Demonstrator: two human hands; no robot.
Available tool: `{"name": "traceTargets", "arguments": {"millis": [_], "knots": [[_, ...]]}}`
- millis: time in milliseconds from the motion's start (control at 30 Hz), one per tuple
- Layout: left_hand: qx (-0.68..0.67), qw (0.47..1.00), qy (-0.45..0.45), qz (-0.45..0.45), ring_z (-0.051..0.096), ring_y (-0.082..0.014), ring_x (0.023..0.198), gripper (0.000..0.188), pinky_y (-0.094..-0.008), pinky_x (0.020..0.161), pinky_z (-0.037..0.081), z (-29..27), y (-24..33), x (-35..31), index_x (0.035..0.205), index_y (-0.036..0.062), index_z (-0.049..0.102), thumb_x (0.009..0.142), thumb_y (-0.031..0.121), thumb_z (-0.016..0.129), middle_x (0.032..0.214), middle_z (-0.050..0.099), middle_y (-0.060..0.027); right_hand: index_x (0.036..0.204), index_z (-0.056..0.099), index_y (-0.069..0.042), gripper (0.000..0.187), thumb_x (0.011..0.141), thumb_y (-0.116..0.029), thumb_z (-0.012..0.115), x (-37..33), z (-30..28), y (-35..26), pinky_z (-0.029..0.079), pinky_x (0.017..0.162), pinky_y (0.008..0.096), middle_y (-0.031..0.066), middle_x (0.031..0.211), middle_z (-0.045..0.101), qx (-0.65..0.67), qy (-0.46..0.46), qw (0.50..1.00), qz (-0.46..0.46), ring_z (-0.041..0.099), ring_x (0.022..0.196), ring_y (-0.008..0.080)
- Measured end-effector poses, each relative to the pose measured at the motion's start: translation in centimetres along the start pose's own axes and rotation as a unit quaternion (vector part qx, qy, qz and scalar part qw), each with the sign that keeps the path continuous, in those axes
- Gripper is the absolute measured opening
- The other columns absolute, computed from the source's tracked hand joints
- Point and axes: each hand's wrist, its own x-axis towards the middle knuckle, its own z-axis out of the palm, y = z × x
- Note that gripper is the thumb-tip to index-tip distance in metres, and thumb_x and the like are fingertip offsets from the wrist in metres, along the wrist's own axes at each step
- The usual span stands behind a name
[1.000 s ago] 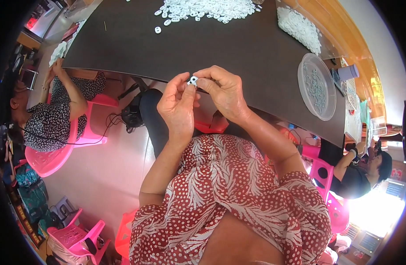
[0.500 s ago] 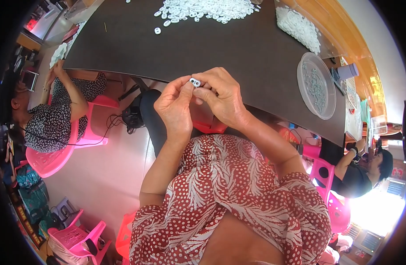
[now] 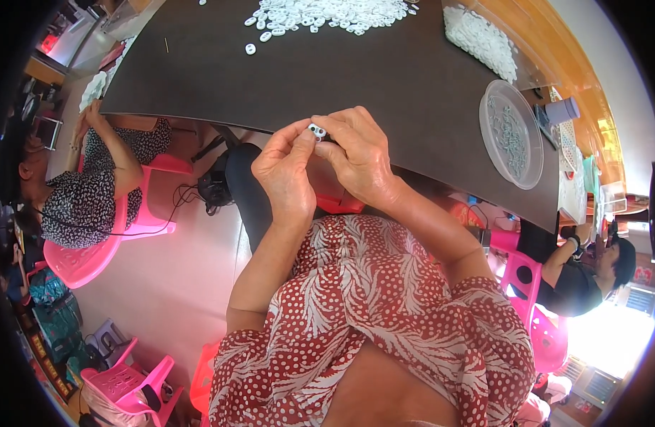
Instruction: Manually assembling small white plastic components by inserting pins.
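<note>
Just off the table's near edge, both my hands meet around a small white oval piece with two dark holes (image 3: 317, 132). The fingertips of my left hand (image 3: 287, 164) pinch its left side. My right hand (image 3: 359, 153) is closed at its right side, thumb and fingers against it; whether something else small is in those fingers I cannot make out. A heap of similar white pieces (image 3: 327, 14) lies at the far side of the dark table (image 3: 270, 78), with a single loose white piece (image 3: 250, 49) nearer me.
To the right on the table stands a round clear tray (image 3: 491, 142) with small greenish-grey parts. Behind it lies a clear bag of white pieces (image 3: 480, 43). A person (image 3: 92, 185) sits at the left on a pink chair (image 3: 85, 260); another person (image 3: 584, 277) sits at the right.
The white piece has tilted slightly between my fingertips, and my right fingers have shifted a little around it. Both hands stay in nearly the same place.
</note>
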Motion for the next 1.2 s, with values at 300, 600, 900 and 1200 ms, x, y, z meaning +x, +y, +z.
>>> {"name": "traceTargets", "arguments": {"millis": [300, 600, 900, 1200], "knots": [[-0.016, 1.0, -0.026, -0.002, 0.058, -0.0124, 0.071, 0.017, -0.0231, 0.065, 0.048, -0.1, 0.7, 0.0, 0.101, -0.0087, 0.062, 0.086, -0.003, 0.055, 0.087, 0.063, -0.0093, 0.095, 0.062, 0.002, 0.028, 0.067, 0.004, 0.067, 0.0, -0.2, 0.4, 0.046, 0.061, 0.0319, 0.0088, 0.079, 0.062, 0.025, 0.005, 1.0, 0.007, 0.055, 0.069, 0.0217], [0.004, 0.992, -0.104, 0.077, 0.06, -0.0133, 0.08, 0.02, -0.0249, 0.07, 0.051, -1.1, 0.2, -0.1, 0.104, -0.0081, 0.061, 0.087, 0.004, 0.059, 0.094, 0.064, -0.0106, 0.096, 0.062, 0.002, 0.027, 0.069, 0.003, 0.067, -0.2, -0.3, 0.0, 0.045, 0.057, 0.0296, 0.0082, 0.076, 0.063, 0.071, 0.013, 0.997, 0.016, 0.055, 0.065, 0.0187], [0.037, 0.985, -0.109, 0.126, 0.056, -0.009, 0.081, 0.022, -0.0214, 0.071, 0.048, -1.0, 0.0, -0.1, 0.106, -0.0059, 0.061, 0.088, 0.007, 0.059, 0.095, 0.062, -0.0059, 0.094, 0.063, 0.002, 0.026, 0.069, 0.002, 0.067, 0.0, -0.5, -0.4, 0.044, 0.057, 0.0294, 0.0083, 0.076, 0.063, 0.069, 0.026, 0.997, 0.008, 0.054, 0.064, 0.0185], [0.051, 0.983, -0.069, 0.162, 0.049, -0.0047, 0.073, 0.021, -0.0183, 0.065, 0.04, -1.0, -0.7, -0.5, 0.101, -0.0035, 0.062, 0.089, 0.013, 0.059, 0.086, 0.058, -0.0004, 0.094, 0.063, 0.003, 0.026, 0.068, 0.002, 0.068, 0.0, 0.0, -0.8, 0.044, 0.055, 0.0291, 0.0092, 0.076, 0.062, 0.08, 0.051, 0.995, -0.017, 0.054, 0.063, 0.0191]]}}
